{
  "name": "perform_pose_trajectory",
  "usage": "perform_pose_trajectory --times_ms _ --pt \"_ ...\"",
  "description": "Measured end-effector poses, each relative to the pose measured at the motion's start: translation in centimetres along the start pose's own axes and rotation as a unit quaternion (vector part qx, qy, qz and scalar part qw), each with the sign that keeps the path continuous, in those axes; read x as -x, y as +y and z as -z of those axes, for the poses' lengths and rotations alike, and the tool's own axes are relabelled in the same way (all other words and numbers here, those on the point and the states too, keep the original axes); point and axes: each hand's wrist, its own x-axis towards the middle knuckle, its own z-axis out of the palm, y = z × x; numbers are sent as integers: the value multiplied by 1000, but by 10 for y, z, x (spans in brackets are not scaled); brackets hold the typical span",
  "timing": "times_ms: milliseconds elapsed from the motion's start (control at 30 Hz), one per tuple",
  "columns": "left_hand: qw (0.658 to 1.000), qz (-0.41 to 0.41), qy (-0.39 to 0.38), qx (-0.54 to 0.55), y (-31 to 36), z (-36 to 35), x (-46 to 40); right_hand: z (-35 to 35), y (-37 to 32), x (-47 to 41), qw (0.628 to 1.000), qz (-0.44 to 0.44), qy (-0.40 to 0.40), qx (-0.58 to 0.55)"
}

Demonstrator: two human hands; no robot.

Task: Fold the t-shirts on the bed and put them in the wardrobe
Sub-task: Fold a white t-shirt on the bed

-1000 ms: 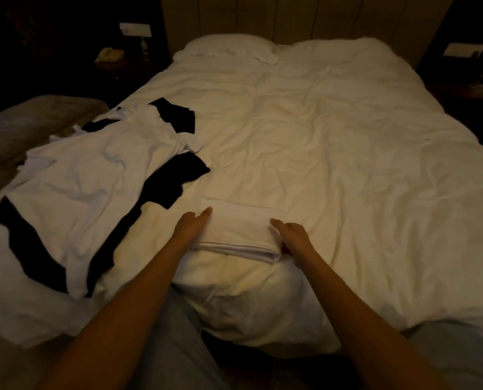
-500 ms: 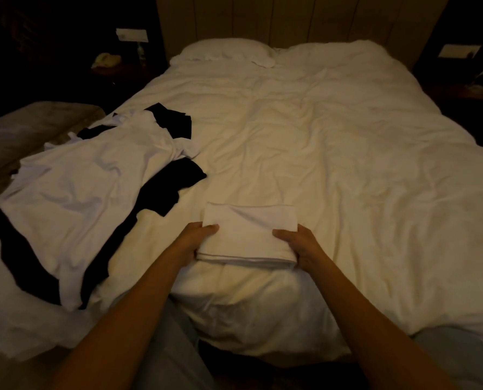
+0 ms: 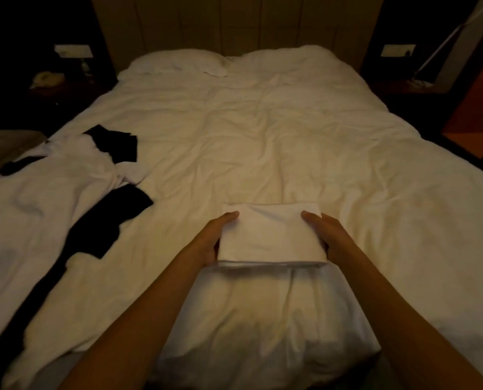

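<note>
Forearms reach in from the near edge of the bed (image 3: pixel 305 142), and between them sits a folded white t-shirt (image 3: pixel 271 235) near the foot of the duvet. Left hand (image 3: pixel 212 240) grips its left side, thumb lying on top; right hand (image 3: pixel 329 235) grips the right side the same way. Toward the bed's left edge, unfolded white t-shirts (image 3: pixel 46 198) lie heaped over black t-shirts (image 3: pixel 102 223). Farther back, a pillow (image 3: pixel 175 64) rests against the headboard (image 3: pixel 234 23).
</note>
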Motion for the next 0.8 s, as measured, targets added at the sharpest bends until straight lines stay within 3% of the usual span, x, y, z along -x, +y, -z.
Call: perform_pose_trajectory --times_ms 167,300,800 --pt "990 -36 76 -111 4 -61 -56 42 -10 -40 996 -32 79 -5" --pt "983 -85 84 -136 11 -97 -104 74 -22 -81 994 -35 106 -1" --pt "989 -92 85 -78 70 -191 -285 151 -87 -271 991 -25 117 53"
